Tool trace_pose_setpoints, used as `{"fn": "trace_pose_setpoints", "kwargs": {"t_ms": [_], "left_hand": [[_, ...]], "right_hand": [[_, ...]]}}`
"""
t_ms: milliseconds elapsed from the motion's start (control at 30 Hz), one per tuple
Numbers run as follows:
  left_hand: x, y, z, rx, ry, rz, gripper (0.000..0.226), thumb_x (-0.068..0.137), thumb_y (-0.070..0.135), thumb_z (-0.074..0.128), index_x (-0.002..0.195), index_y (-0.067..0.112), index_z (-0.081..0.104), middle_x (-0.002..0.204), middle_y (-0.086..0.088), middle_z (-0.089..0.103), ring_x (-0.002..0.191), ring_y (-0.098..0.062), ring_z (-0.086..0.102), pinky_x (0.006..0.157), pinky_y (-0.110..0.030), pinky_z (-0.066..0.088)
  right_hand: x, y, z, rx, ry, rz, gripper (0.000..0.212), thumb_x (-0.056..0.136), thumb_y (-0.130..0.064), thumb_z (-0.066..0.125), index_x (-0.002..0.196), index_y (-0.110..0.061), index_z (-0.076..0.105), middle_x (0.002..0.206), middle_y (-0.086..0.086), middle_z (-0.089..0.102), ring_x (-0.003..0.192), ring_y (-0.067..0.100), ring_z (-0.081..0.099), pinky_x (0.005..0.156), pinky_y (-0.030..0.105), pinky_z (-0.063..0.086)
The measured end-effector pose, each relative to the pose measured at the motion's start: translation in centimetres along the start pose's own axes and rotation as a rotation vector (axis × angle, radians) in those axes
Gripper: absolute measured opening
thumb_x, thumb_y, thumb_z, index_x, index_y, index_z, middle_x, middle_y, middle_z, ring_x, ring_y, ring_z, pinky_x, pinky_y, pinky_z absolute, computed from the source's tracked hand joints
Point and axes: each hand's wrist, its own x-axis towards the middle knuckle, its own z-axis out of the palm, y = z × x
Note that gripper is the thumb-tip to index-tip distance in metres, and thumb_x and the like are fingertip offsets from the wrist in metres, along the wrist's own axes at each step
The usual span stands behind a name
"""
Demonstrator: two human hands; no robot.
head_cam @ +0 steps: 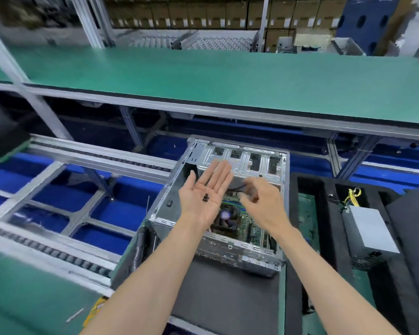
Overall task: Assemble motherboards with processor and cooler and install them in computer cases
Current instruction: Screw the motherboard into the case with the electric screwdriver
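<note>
Head view: left hand (205,194) flat, wide, palm up, carrying small black screws (205,197). Right hand (259,199) just beside, blurred, grip unclear. Underneath, open case (228,247) with motherboard (249,226) and cooler (225,217). Best: keep palm level, pick one screw only.

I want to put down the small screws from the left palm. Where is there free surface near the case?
The dark mat in front of the computer case is bare. The long green shelf behind it is also bare, but farther. Crowded: inside the case, with motherboard and cooler, and the foam tray with the power supply. The screws lie on the open left hand.
</note>
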Motion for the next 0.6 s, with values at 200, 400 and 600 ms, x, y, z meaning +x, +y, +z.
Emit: {"fn": "trace_pose_setpoints", "kwargs": {"t_ms": [200, 400, 600], "left_hand": [[-2.7, 8.9, -3.6, 0.014, 0.020, 0.124, 0.065, 0.108, 0.043, 0.029, 0.128, -0.011, 0.061, 0.138, -0.029, 0.056, 0.126, -0.041, 0.058, 0.098, -0.049, 0.054], [-4.8, 16.5, -7.2, 0.007, 0.041, 0.169, 0.066, 0.106, 0.046, 0.032, 0.129, -0.009, 0.060, 0.141, -0.027, 0.054, 0.129, -0.040, 0.056, 0.104, -0.049, 0.051], [-5.8, 21.7, -9.6, 0.017, 0.056, 0.156, 0.069, 0.106, 0.049, 0.030, 0.135, -0.007, 0.056, 0.143, -0.026, 0.052, 0.133, -0.040, 0.052, 0.110, -0.048, 0.043]], "right_hand": [[1.3, -4.9, 6.1, -0.072, -0.263, -0.116, 0.037, 0.091, -0.027, 0.069, 0.127, -0.021, 0.063, 0.115, -0.010, 0.058, 0.096, 0.013, 0.061, 0.090, 0.036, 0.049], [2.6, -10.5, 11.3, -0.096, -0.343, -0.187, 0.039, 0.096, -0.031, 0.066, 0.133, -0.020, 0.062, 0.130, -0.004, 0.054, 0.114, 0.020, 0.058, 0.098, 0.041, 0.045], [2.9, -15.1, 15.9, -0.326, -0.228, -0.449, 0.035, 0.091, -0.026, 0.067, 0.123, -0.012, 0.065, 0.120, 0.004, 0.061, 0.109, 0.026, 0.056, 0.091, 0.044, 0.046]]}}
